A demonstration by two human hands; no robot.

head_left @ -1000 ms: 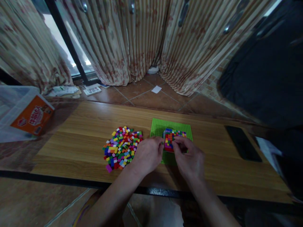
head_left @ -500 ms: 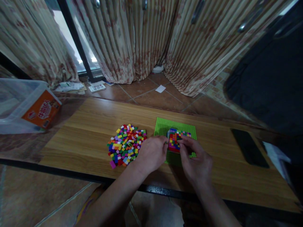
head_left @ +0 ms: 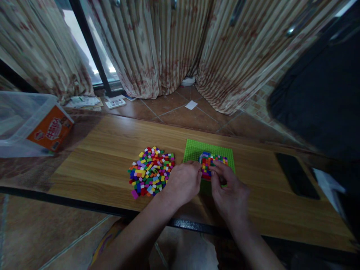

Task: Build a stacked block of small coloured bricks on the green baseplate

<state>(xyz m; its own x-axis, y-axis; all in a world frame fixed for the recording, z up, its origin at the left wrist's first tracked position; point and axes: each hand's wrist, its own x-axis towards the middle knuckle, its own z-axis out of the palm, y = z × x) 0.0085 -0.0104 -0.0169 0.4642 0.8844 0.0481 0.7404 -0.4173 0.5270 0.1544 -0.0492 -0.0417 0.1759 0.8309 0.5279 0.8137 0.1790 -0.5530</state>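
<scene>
Striped, flower-printed curtains [head_left: 157, 45] hang behind a low wooden table [head_left: 92, 165] set on a brown tiled floor [head_left: 171, 108]. Near the table's middle lies a bright green studded baseplate [head_left: 194, 150], and on it stands a small block of tiny bricks [head_left: 208, 162] in red, yellow, blue, orange and green, several layers high, with a chequered top. The left hand [head_left: 182, 182] rests at the block's left edge, fingers curled in against its side; the right hand [head_left: 230, 193] sits at its near right corner, thumb and forefinger pinched together against the bricks. Whether a loose piece sits between those fingertips cannot be told. Both hands are close together, with the block between them. Just left of the baseplate is a heap of loose coloured bricks [head_left: 150, 170], touching the left hand's knuckles. Further right a dark phone [head_left: 296, 174] lies flat. At the far left stands a clear plastic bin [head_left: 17, 112] with an orange packet [head_left: 50, 129] against it.
</scene>
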